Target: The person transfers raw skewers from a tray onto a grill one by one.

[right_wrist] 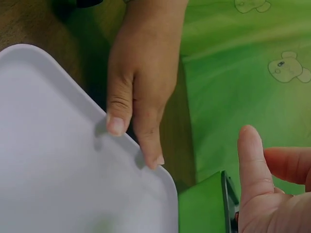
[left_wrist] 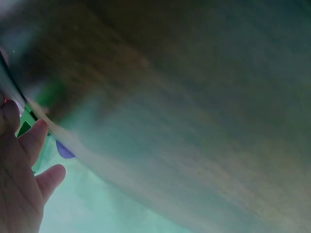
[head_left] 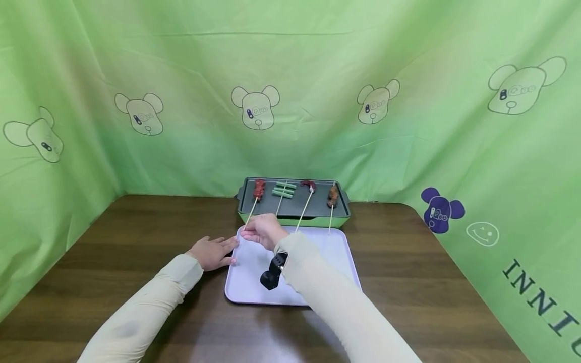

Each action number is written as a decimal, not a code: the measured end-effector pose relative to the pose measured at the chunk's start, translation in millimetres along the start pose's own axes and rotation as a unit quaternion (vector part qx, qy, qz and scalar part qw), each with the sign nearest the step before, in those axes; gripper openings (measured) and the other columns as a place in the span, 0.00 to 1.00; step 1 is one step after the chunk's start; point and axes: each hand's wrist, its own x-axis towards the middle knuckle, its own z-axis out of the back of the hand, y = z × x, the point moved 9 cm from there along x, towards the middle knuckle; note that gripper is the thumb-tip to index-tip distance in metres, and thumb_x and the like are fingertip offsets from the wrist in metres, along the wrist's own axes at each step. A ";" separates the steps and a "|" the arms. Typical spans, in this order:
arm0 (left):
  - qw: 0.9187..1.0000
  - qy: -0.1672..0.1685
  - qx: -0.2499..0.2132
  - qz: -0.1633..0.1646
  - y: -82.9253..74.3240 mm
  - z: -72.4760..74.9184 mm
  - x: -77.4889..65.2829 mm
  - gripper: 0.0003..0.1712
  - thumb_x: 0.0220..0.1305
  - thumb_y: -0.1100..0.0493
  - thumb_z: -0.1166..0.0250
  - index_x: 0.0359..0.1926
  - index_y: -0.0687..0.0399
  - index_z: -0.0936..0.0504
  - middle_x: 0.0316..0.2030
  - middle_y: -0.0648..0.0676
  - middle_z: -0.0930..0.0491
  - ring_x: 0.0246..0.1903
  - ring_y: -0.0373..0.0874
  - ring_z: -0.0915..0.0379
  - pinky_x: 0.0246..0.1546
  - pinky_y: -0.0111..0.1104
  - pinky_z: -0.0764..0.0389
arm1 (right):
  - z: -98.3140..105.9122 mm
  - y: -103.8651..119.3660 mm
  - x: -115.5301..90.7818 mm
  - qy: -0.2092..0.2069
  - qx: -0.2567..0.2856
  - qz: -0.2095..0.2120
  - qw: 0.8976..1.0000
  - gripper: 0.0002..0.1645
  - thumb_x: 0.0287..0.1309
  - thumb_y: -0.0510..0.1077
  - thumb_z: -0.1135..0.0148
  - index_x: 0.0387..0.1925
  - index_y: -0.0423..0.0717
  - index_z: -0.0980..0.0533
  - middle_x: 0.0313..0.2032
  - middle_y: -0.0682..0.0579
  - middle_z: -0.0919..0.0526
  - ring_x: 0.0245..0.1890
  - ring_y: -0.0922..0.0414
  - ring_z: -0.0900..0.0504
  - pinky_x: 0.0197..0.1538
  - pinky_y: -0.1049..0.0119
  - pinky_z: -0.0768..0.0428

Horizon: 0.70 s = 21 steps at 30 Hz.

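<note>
My right hand (head_left: 263,229) reaches over the lilac tray (head_left: 258,277) and pinches the lower end of a skewer with red meat pieces (head_left: 259,189). The head of that skewer lies on the left of the grill plate (head_left: 313,201). In the right wrist view the thumb (right_wrist: 251,162) is extended beside a finger, and the stick is hidden. My left hand (head_left: 211,253) rests at the tray's left edge, fingers spread and fairly straight. In the right wrist view, the left thumb and fingertips touch the tray rim (right_wrist: 73,82).
Also on the grill are a green vegetable skewer (head_left: 284,190), a dark red skewer with a pale tip (head_left: 308,185) and a browned meat skewer (head_left: 333,195). Their sticks point toward the tray. A green curtain (head_left: 313,55) stands behind the wooden table (head_left: 113,252).
</note>
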 end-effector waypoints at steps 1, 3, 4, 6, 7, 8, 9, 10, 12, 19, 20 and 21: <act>1.000 -0.001 0.002 0.000 0.0 0.1 0.5 0.33 0.71 0.45 0.48 0.67 0.63 0.34 0.67 0.61 0.37 0.62 0.62 0.36 0.58 0.62 0.40 | -0.1 -1.0 0.3 0.001 0.001 0.001 1.000 0.24 0.61 0.25 0.48 0.60 0.26 0.33 0.44 0.30 0.20 0.19 0.61 0.22 0.32 0.71 0.18; 1.000 0.000 0.007 -0.001 0.4 -0.9 1.5 0.33 0.71 0.45 0.49 0.67 0.63 0.34 0.67 0.60 0.36 0.62 0.62 0.36 0.58 0.62 0.39 | -0.6 -3.1 0.5 0.001 0.002 0.007 1.000 0.28 0.60 0.23 0.49 0.63 0.27 0.35 0.49 0.27 0.23 0.19 0.61 0.22 0.31 0.71 0.18; 1.000 0.000 0.009 0.000 0.5 -1.8 2.0 0.33 0.71 0.45 0.49 0.67 0.63 0.34 0.67 0.60 0.36 0.62 0.62 0.36 0.58 0.62 0.39 | -0.5 -4.5 0.2 -0.001 0.001 0.009 1.000 0.28 0.60 0.23 0.49 0.63 0.27 0.35 0.50 0.26 0.24 0.19 0.61 0.22 0.31 0.71 0.18; 1.000 0.002 0.011 0.000 0.8 -4.6 2.9 0.33 0.71 0.45 0.49 0.68 0.63 0.34 0.68 0.60 0.37 0.62 0.62 0.36 0.58 0.62 0.39 | 0.0 -6.7 -1.1 -0.003 -0.008 0.016 1.000 0.27 0.59 0.24 0.51 0.62 0.27 0.34 0.49 0.26 0.24 0.20 0.60 0.22 0.33 0.69 0.18; 1.000 0.001 0.011 0.000 0.7 -5.9 3.2 0.33 0.71 0.45 0.49 0.68 0.63 0.34 0.68 0.60 0.37 0.62 0.63 0.36 0.58 0.62 0.39 | 0.4 -7.5 -2.5 -0.002 -0.020 0.018 1.000 0.27 0.59 0.25 0.51 0.61 0.26 0.34 0.50 0.26 0.24 0.23 0.58 0.21 0.35 0.68 0.17; 1.000 0.002 0.011 0.000 0.9 -7.4 3.3 0.33 0.71 0.45 0.50 0.68 0.62 0.35 0.68 0.60 0.37 0.62 0.63 0.36 0.58 0.62 0.39 | 0.8 -7.5 -4.6 0.001 -0.036 0.021 0.999 0.27 0.59 0.26 0.52 0.61 0.26 0.34 0.50 0.26 0.25 0.26 0.55 0.19 0.37 0.66 0.17; 1.000 0.001 0.012 -0.002 0.6 -8.3 3.3 0.33 0.71 0.45 0.50 0.68 0.63 0.35 0.68 0.60 0.37 0.62 0.63 0.35 0.58 0.62 0.39 | 1.3 -7.4 -7.3 0.005 -0.058 0.022 0.998 0.27 0.60 0.28 0.52 0.62 0.26 0.35 0.50 0.27 0.25 0.30 0.52 0.18 0.40 0.64 0.17; 1.000 0.001 0.011 0.000 1.1 -9.2 3.2 0.33 0.71 0.45 0.50 0.68 0.62 0.35 0.68 0.60 0.37 0.62 0.63 0.35 0.58 0.61 0.39 | 1.6 -6.5 -10.8 0.015 -0.083 0.023 0.996 0.28 0.61 0.29 0.53 0.63 0.27 0.37 0.52 0.27 0.26 0.35 0.48 0.17 0.44 0.61 0.18; 1.000 -0.004 0.012 -0.001 1.2 -8.9 2.9 0.34 0.71 0.45 0.49 0.68 0.63 0.35 0.68 0.60 0.37 0.61 0.63 0.35 0.57 0.61 0.38 | 2.3 -2.7 -20.0 0.041 -0.138 0.029 0.989 0.29 0.63 0.33 0.53 0.66 0.28 0.40 0.55 0.28 0.28 0.45 0.42 0.19 0.50 0.57 0.21; 1.000 -0.030 0.003 -0.009 -0.1 -1.1 1.5 0.34 0.69 0.45 0.46 0.66 0.65 0.33 0.66 0.62 0.34 0.61 0.65 0.35 0.56 0.61 0.37 | 24.1 12.3 -67.4 0.143 -0.263 0.118 0.947 0.26 0.71 0.40 0.57 0.65 0.30 0.36 0.53 0.31 0.24 0.50 0.41 0.20 0.53 0.54 0.23; 0.999 -0.034 -0.006 -0.005 1.3 -0.5 -0.3 0.35 0.69 0.45 0.45 0.67 0.65 0.35 0.66 0.63 0.35 0.61 0.66 0.37 0.57 0.62 0.38 | 29.1 11.6 -75.7 0.164 -0.270 0.130 0.940 0.26 0.72 0.42 0.58 0.64 0.29 0.36 0.52 0.30 0.23 0.50 0.41 0.20 0.53 0.53 0.23; 0.999 -0.041 -0.017 0.000 3.8 1.0 -3.1 0.37 0.68 0.44 0.45 0.68 0.65 0.36 0.66 0.63 0.35 0.62 0.67 0.39 0.57 0.62 0.39 | 34.9 11.2 -84.3 0.183 -0.278 0.142 0.932 0.27 0.74 0.44 0.60 0.64 0.29 0.36 0.52 0.30 0.23 0.50 0.40 0.20 0.53 0.53 0.23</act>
